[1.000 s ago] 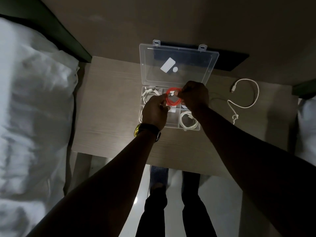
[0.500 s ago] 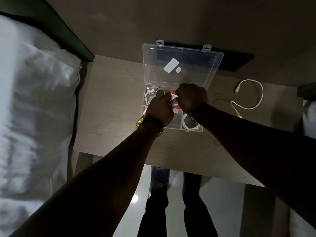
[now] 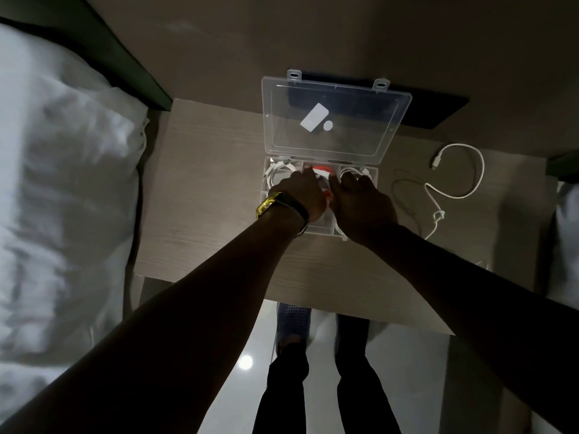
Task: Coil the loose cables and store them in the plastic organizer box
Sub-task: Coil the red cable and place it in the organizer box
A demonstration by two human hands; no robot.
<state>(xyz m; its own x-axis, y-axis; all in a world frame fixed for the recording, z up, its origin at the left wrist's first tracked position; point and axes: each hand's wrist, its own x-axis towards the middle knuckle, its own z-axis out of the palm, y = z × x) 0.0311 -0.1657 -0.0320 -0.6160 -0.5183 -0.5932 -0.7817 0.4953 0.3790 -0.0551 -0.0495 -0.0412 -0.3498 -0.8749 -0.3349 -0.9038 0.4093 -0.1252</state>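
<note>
A second ago I held the red cable (image 3: 322,169) up; now my left hand (image 3: 305,195) and right hand (image 3: 360,203) press it into the organizer box (image 3: 372,180)'s middle back compartment, each grip closed on it. No readable writing.

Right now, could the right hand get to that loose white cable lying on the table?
Probably yes. The white cable lies in the open on the table, just right of the right hand, with nothing between them.

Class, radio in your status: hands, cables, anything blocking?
Left hand and right hand both down in organizer box, pressing red cable into middle compartment. One white cable loose on table. Nothing blocking.
</note>
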